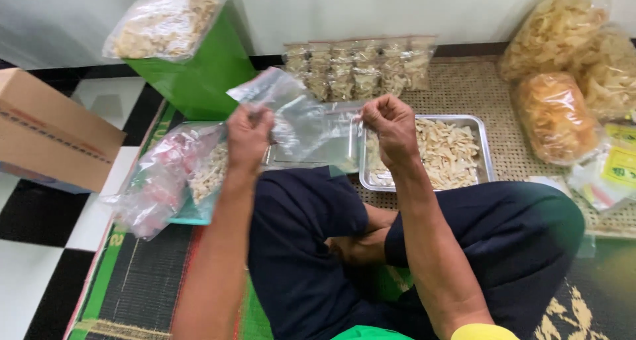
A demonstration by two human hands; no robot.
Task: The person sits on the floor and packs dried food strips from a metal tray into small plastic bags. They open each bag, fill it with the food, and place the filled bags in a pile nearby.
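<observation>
Left hand [249, 136] and right hand [391, 125] grip clear bag [311, 125].

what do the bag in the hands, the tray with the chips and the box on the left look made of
The bag: thin clear plastic film, glossy and crinkled, see-through.
The tray: likely steel or aluminium, silvery grey with a dull shine on its rim.
The box: cardboard, matte brown with folded edges.

Tray [487, 156] ahead sits open to reach; bulky snack bags [556, 115] crowd the right, cardboard box [46, 135] the left.
</observation>
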